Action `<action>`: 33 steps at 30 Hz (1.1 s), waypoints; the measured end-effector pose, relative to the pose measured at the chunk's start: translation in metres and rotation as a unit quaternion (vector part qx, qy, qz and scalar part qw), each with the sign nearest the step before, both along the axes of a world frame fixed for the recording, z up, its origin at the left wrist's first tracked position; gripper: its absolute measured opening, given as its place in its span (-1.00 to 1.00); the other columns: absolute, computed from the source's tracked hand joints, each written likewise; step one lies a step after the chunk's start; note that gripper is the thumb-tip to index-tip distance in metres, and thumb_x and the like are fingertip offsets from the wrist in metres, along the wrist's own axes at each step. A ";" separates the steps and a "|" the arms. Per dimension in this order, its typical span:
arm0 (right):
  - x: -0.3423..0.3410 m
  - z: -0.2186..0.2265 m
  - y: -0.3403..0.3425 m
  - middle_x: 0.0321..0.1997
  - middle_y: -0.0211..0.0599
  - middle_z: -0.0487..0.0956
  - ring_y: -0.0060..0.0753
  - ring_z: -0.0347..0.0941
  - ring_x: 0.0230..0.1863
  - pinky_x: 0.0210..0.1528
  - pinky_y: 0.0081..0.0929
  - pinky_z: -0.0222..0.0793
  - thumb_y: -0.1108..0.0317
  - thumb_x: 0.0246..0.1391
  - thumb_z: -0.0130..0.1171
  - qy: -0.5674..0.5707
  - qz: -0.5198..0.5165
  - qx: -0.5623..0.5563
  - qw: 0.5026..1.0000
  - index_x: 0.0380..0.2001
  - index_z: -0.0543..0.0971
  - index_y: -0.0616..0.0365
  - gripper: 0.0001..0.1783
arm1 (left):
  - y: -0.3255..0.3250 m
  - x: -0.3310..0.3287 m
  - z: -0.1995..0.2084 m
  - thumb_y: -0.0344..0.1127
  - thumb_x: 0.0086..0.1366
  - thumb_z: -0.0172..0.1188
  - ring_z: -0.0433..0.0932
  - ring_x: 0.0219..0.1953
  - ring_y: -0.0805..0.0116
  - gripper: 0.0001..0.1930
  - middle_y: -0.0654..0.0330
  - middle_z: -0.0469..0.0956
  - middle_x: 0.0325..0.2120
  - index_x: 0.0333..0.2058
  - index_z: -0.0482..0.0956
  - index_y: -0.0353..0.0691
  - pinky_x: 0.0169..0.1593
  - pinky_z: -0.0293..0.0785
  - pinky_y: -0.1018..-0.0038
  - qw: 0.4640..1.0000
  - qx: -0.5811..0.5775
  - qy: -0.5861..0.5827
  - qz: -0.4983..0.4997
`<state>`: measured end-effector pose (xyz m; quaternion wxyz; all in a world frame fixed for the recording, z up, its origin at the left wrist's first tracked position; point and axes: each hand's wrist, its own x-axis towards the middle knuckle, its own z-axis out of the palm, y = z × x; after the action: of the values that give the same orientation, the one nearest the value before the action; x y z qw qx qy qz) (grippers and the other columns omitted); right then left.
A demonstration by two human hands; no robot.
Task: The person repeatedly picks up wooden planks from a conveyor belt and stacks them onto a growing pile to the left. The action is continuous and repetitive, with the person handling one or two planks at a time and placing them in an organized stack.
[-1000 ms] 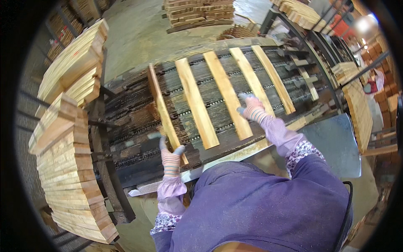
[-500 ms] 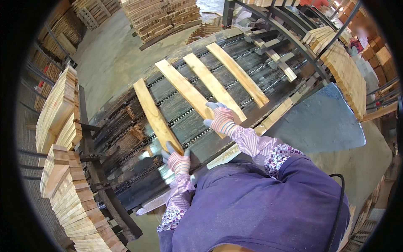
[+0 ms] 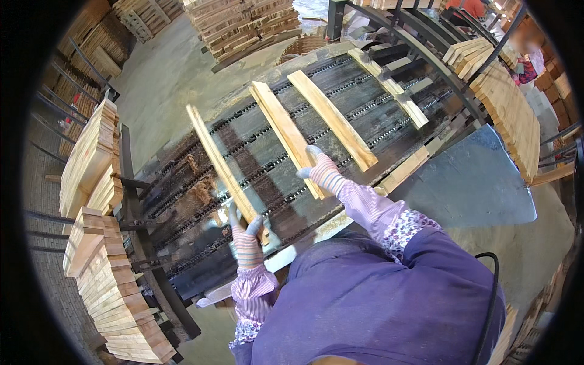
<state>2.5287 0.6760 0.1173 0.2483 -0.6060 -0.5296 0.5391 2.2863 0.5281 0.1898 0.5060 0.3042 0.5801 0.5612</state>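
My left hand (image 3: 246, 244), in a striped glove, grips the near end of a narrow wooden board (image 3: 222, 167). That board is tilted up on its edge and slightly blurred. My right hand (image 3: 324, 173), gloved the same way, has its thumb and fingers about the near part of a second wooden board (image 3: 283, 131). A line runs along that board's length; I cannot tell whether it is one tilted board or two together. To its right a third board (image 3: 333, 118) lies flat and untouched. All rest across the dark chain conveyor table (image 3: 267, 161).
Another strip (image 3: 392, 91) lies at the conveyor's far right, near a dark metal frame (image 3: 420, 45). Stacked boards stand at left (image 3: 112, 286) and right (image 3: 505, 115). A blue-grey sheet (image 3: 468, 176) is at my right. Beyond are a lumber pile (image 3: 243, 27) and another person (image 3: 529, 61).
The left board has gone from lying flat to tilted on edge in my left hand. The boards by my right hand have shifted; fewer separate ones show in the middle. The view has shifted slightly.
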 end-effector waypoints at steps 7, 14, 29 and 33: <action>0.014 0.044 -0.048 0.32 -0.07 0.46 -0.17 0.38 0.34 0.39 -0.23 0.33 0.13 0.18 0.44 0.356 0.069 -0.096 0.927 0.51 0.14 0.20 -0.01 | 0.022 0.101 -0.010 -0.33 0.24 0.38 0.61 0.11 0.12 -0.05 0.05 0.49 0.16 0.52 0.05 0.05 0.02 0.71 0.19 0.978 -0.032 -0.164 -0.120; 0.062 0.028 -0.042 0.27 0.10 0.52 -0.10 0.45 0.30 0.32 -0.16 0.41 0.07 0.17 0.45 0.275 0.148 -0.108 0.944 0.55 0.03 0.12 0.07 | 0.023 0.142 -0.014 -0.49 0.12 0.47 0.57 0.15 0.16 -0.03 0.12 0.48 0.15 0.44 0.09 -0.03 0.15 0.64 0.25 0.964 -0.106 -0.184 -0.160; 0.159 0.047 0.023 0.35 0.14 0.49 0.09 0.40 0.40 0.43 -0.13 0.29 -0.25 0.04 0.41 -0.401 0.110 0.156 0.896 0.43 0.38 -0.03 -0.03 | 0.019 0.201 0.043 -0.18 0.18 0.46 0.74 -0.15 0.16 -0.25 0.02 0.66 -0.11 0.29 0.35 -0.26 -0.14 0.76 0.31 0.951 -0.126 -0.263 -0.103; 0.177 0.042 0.045 0.26 0.21 0.53 0.13 0.47 0.31 0.36 -0.13 0.37 -0.10 0.03 0.43 -0.342 0.143 0.072 0.926 0.44 0.37 -0.04 -0.05 | 0.015 0.209 0.059 -0.14 0.19 0.48 0.73 -0.07 0.12 -0.21 -0.03 0.66 -0.04 0.31 0.34 -0.34 -0.05 0.75 0.27 0.941 -0.100 -0.309 -0.094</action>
<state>2.7052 0.7206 0.1596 0.0148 -0.6519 -0.7009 0.2891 2.4957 0.5431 0.2493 0.7389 0.1168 0.4167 0.5165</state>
